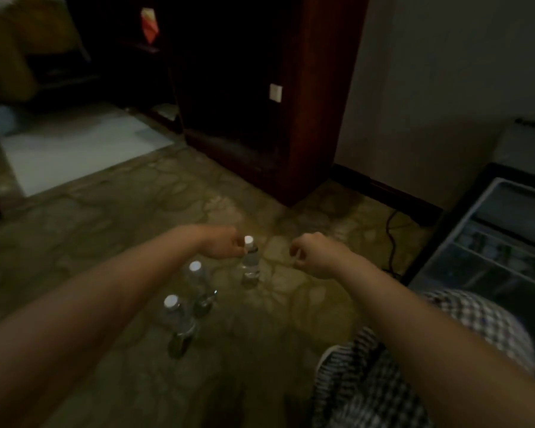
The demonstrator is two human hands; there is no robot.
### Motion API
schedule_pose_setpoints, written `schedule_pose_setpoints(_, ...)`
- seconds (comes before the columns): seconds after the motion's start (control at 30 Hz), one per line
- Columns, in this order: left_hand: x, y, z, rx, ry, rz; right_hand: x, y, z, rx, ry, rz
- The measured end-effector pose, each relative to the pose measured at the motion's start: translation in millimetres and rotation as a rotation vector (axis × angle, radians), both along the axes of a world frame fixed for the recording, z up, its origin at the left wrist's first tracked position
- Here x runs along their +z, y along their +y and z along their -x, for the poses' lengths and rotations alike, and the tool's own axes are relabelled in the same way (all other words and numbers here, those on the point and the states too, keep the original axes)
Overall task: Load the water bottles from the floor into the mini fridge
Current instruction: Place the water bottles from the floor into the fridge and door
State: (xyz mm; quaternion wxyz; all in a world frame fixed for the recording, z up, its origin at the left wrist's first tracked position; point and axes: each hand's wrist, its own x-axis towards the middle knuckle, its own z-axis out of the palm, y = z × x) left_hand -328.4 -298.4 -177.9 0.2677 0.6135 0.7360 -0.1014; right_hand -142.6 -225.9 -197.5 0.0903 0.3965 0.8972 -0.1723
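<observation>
While right hand (315,257) hovers, left fingers (239,250) pinch far bottle (251,263) at neck.

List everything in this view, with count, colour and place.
far bottle: one, clear with a white cap, upright on the floor, centre
middle bottle: one, clear with a white cap, upright, nearer and to the left
near bottle: one, clear with a white cap, upright, nearest
fridge: one, black frame and grey shelves, open, far right
cupboard: one, dark reddish wood, behind the bottles
switch plate: one, white, on the cupboard
cable: one, black, on the floor beside the fridge
floor: brownish stone pattern
checked cloth: one, black and white, lower right
left hand: fingers pinch the far bottle's neck
right hand: fingers loosely curled, holding nothing
</observation>
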Motion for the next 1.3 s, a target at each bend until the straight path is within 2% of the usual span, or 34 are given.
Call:
schedule_pose_setpoints(0.2, -77, -74, 75, 0.208, -0.070, 0.091, -58, -47, 69, 0.138, -0.043, 0.193)
schedule_pose_setpoints(0.33, -125, -105, 100, 0.353, -0.106, 0.115, -84, -62, 100, 0.182, -0.079, 0.236)
schedule_pose_setpoints(0.4, -152, -120, 109, 0.445, -0.181, 0.113, -96, -67, 118, 0.210, -0.103, 0.243)
schedule_pose_setpoints(0.5, -190, -136, 115, 0.621, -0.338, 0.050, -112, -71, 145, 0.244, -0.138, 0.251)
schedule_pose_setpoints(0.6, -216, -142, 110, 0.747, -0.400, -0.021, -127, -72, 163, 0.245, -0.123, 0.279)
schedule_pose_setpoints(0.8, -256, -126, 116, 1.006, -0.631, -0.260, -153, -81, 191, 0.256, -0.053, 0.344)
schedule_pose_setpoints(0.93, -281, -109, 117, 1.152, -0.661, -0.323, -169, -84, 192, 0.239, -0.024, 0.389)
schedule_pose_setpoints(1.13, -316, -106, 114, 1.209, -0.662, -0.466, -182, -83, 179, 0.151, 0.018, 0.411)
schedule_pose_setpoints(1.3, -317, -107, 114, 1.052, -0.611, -0.465, -188, -78, 174, 0.054, 0.032, 0.372)
